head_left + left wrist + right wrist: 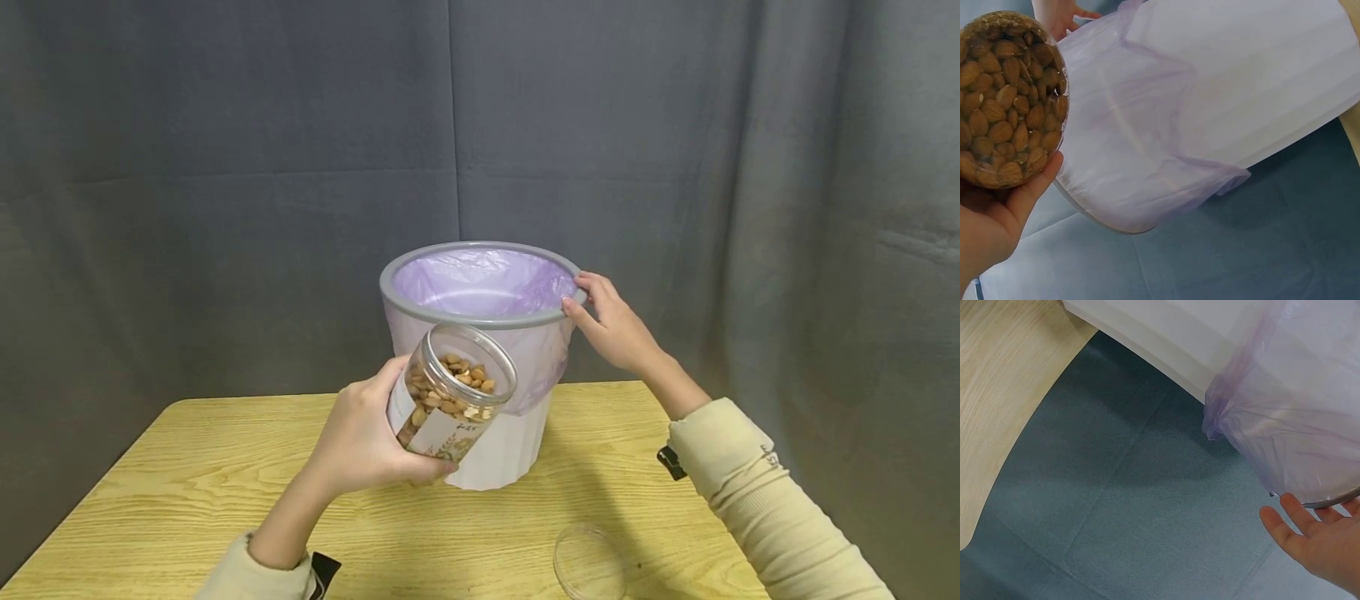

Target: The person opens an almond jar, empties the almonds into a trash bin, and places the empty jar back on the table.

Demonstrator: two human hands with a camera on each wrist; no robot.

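Clear plastic jar point(452, 392), glossy; matt wood-grain table point(187, 483); thin plastic liner point(480, 283).

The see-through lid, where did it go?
In the head view the clear round plastic lid lies flat on the wooden table at the near right edge, in front of the white waste bin and below the right sleeve.

Nothing can be read with certainty. The jar point(451, 392) of almonds carries a pale paper label point(442, 435) (leafy drawing, a few dark handwritten-looking strokes near its upper edge), perhaps letters, but too small and blurred to make out.
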